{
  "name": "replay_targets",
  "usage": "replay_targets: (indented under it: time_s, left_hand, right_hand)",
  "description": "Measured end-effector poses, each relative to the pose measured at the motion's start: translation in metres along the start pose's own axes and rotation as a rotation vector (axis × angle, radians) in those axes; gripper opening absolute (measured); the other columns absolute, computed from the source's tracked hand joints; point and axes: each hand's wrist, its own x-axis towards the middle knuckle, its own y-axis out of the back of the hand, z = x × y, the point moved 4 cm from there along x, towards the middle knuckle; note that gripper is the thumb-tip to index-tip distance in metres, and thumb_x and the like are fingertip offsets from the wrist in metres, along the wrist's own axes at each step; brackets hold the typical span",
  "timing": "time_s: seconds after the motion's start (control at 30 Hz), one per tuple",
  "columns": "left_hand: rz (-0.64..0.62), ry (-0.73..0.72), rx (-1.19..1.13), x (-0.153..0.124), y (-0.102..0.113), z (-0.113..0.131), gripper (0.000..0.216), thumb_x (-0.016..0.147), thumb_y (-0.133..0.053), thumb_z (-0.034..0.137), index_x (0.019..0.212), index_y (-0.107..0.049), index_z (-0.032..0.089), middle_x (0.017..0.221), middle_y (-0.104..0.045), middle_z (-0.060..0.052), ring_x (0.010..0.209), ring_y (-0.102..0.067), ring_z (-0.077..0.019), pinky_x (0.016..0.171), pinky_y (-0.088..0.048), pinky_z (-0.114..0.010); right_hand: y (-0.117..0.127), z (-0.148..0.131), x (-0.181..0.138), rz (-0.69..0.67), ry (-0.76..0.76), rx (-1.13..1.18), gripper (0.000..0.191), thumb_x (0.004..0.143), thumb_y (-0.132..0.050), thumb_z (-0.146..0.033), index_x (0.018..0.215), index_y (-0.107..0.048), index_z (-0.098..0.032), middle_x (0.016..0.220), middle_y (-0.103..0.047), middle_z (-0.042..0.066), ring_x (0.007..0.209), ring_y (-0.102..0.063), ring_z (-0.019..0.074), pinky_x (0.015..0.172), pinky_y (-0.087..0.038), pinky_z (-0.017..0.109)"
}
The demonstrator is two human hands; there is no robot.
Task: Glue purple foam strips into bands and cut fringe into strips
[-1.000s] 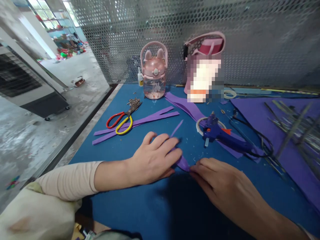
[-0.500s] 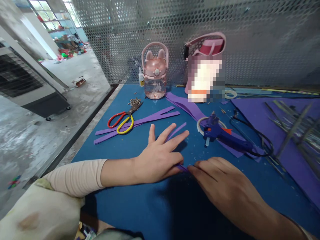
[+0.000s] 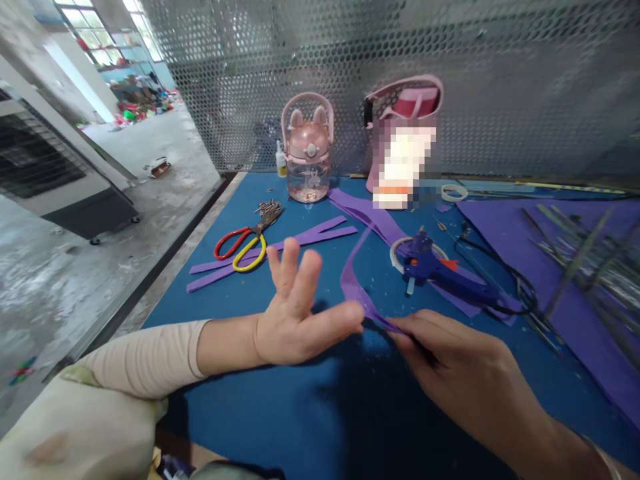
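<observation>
A purple foam-like strip [image 3: 354, 283] rises in a curve from the fingertips of my right hand [image 3: 457, 373], which pinches its near end. My left hand [image 3: 300, 313] is spread open to the left of the strip. One of its fingertips overlaps the strip in view; whether it touches I cannot tell. Beyond my left hand, scissors [image 3: 255, 241] with one red and one yellow handle lie across two flat purple strips [image 3: 317, 235]. A dark blue glue gun [image 3: 443, 270] rests on a white tape roll [image 3: 399, 255] past my right hand.
At the back of the blue table [image 3: 260, 413] stand a pink clear bottle [image 3: 309, 163], a small glue bottle [image 3: 281, 160] and a pink bag-like holder [image 3: 374, 167]. A large purple sheet [image 3: 493, 227] with wire-like stems covers the right side. Small metal pieces [image 3: 267, 207] lie near the scissors.
My left hand has let go of the strip, turned and spread its fingers, moving slightly left. The strip now stands up in a curve, its near end still in my right hand.
</observation>
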Motion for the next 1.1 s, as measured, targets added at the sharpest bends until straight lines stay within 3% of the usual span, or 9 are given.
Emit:
replay_targets:
  time_s: [0.1, 0.2, 0.27, 0.33, 0.47, 0.63, 0.77, 0.93, 1.1]
  left_hand:
    - [0.08, 0.376, -0.418, -0.008, -0.005, -0.011, 0.044, 0.083, -0.062, 0.049, 0.115, -0.045, 0.025, 0.116, -0.053, -0.011, 0.112, -0.051, -0.0253, 0.096, -0.043, -0.048]
    - [-0.252, 0.841, -1.007, -0.014, -0.036, -0.009, 0.048, 0.076, -0.069, 0.052, 0.102, -0.053, 0.016, 0.088, -0.06, -0.005, 0.078, -0.057, -0.014, 0.073, -0.049, -0.03]
    - [-0.453, 1.018, -1.284, -0.013, -0.049, 0.002, 0.051, 0.065, -0.077, 0.053, 0.091, -0.061, 0.013, 0.077, -0.061, -0.002, 0.071, -0.057, -0.0117, 0.071, -0.048, -0.027]
    - [-0.473, 1.128, -1.41, -0.008, -0.051, 0.006, 0.046, 0.058, -0.083, 0.048, 0.081, -0.066, 0.012, 0.07, -0.062, 0.0, 0.067, -0.056, -0.0101, 0.069, -0.046, -0.025]
    - [-0.391, 1.237, -1.448, -0.003, -0.048, 0.006, 0.041, 0.052, -0.087, 0.04, 0.076, -0.071, 0.01, 0.061, -0.063, 0.002, 0.055, -0.052, -0.006, 0.059, -0.043, -0.022]
    - [-0.352, 1.33, -1.472, -0.006, -0.049, 0.003, 0.043, 0.048, -0.089, 0.038, 0.076, -0.072, 0.01, 0.064, -0.066, -0.001, 0.058, -0.057, -0.0077, 0.059, -0.043, -0.022]
    - [-0.446, 1.279, -1.49, -0.008, -0.052, 0.004, 0.04, 0.049, -0.089, 0.037, 0.072, -0.072, 0.009, 0.061, -0.064, 0.0, 0.054, -0.053, -0.0056, 0.058, -0.041, -0.021]
    - [-0.392, 1.179, -1.512, -0.011, -0.053, 0.002, 0.033, 0.059, -0.085, 0.037, 0.073, -0.072, 0.01, 0.058, -0.061, 0.002, 0.052, -0.048, -0.0035, 0.052, -0.037, -0.018]
    - [-0.407, 1.251, -1.588, -0.014, -0.055, 0.002, 0.037, 0.062, -0.084, 0.04, 0.08, -0.072, 0.011, 0.063, -0.066, -0.002, 0.054, -0.056, -0.0047, 0.05, -0.039, -0.015]
  right_hand:
    - [0.005, 0.0, 0.0, 0.066, 0.004, -0.007, 0.022, 0.093, -0.045, -0.028, 0.092, -0.066, -0.02, 0.073, -0.066, 0.001, 0.063, -0.063, 0.0143, 0.055, -0.045, 0.025]
    - [0.006, -0.004, 0.001, 0.09, -0.019, 0.064, 0.02, 0.093, -0.047, -0.027, 0.089, -0.065, -0.021, 0.071, -0.065, 0.0, 0.06, -0.062, 0.0124, 0.054, -0.045, 0.024]
    - [0.004, -0.008, 0.003, 0.078, -0.042, 0.145, 0.017, 0.092, -0.048, -0.025, 0.088, -0.065, -0.022, 0.071, -0.065, -0.001, 0.059, -0.062, 0.0113, 0.055, -0.046, 0.023]
    - [0.001, -0.013, 0.003, 0.063, -0.04, 0.205, 0.016, 0.092, -0.049, -0.023, 0.087, -0.065, -0.023, 0.07, -0.064, -0.001, 0.06, -0.061, 0.0108, 0.054, -0.045, 0.022]
    - [-0.006, -0.02, 0.001, 0.038, -0.01, 0.224, 0.019, 0.092, -0.049, -0.021, 0.078, -0.061, -0.021, 0.065, -0.06, -0.002, 0.057, -0.058, 0.0097, 0.053, -0.042, 0.021]
    - [-0.01, -0.022, -0.001, 0.053, 0.037, 0.154, 0.019, 0.093, -0.047, -0.02, 0.079, -0.061, -0.02, 0.063, -0.058, -0.002, 0.056, -0.057, 0.0103, 0.053, -0.041, 0.022]
    - [-0.008, -0.023, -0.001, 0.068, 0.048, 0.142, 0.019, 0.092, -0.047, -0.02, 0.079, -0.061, -0.02, 0.063, -0.059, -0.002, 0.056, -0.058, 0.0105, 0.051, -0.04, 0.022]
    - [-0.005, -0.021, 0.0, 0.039, -0.018, 0.21, 0.018, 0.093, -0.049, -0.022, 0.083, -0.063, -0.022, 0.07, -0.065, -0.002, 0.061, -0.062, 0.0103, 0.057, -0.044, 0.021]
    - [-0.003, -0.021, 0.001, 0.019, -0.051, 0.237, 0.018, 0.093, -0.051, -0.024, 0.082, -0.064, -0.023, 0.065, -0.062, -0.004, 0.057, -0.059, 0.0082, 0.054, -0.043, 0.019]
